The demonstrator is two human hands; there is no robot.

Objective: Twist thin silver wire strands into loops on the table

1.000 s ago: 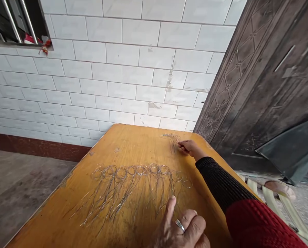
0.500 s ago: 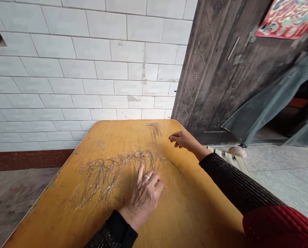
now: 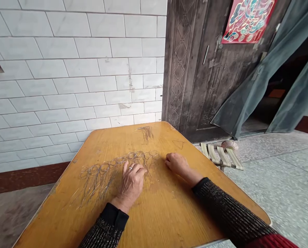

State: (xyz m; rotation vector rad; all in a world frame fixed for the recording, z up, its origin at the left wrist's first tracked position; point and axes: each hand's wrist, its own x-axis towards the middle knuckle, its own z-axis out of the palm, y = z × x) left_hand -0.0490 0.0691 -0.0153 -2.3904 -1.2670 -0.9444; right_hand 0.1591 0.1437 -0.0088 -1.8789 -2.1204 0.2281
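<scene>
A row of thin looped metal wires (image 3: 102,170) lies spread across the yellow wooden table (image 3: 166,213). My left hand (image 3: 130,181), with a ring on one finger, rests flat on the right part of that row, fingers together. My right hand (image 3: 177,163) lies on the table at the row's right end, fingers curled down; whether it pinches a wire is hidden. A small separate bundle of wires (image 3: 145,131) lies near the table's far edge, beyond both hands.
A white tiled wall (image 3: 79,79) stands behind the table. A dark carved door (image 3: 195,75) with a red poster (image 3: 247,20) is at the right, beside grey curtains (image 3: 259,86). A slatted stool (image 3: 221,155) stands on the floor past the table's right edge.
My right hand has come back from the far wire bundle to the right end of the row. My left hand has slid forward onto the wires. The view has swung rightward.
</scene>
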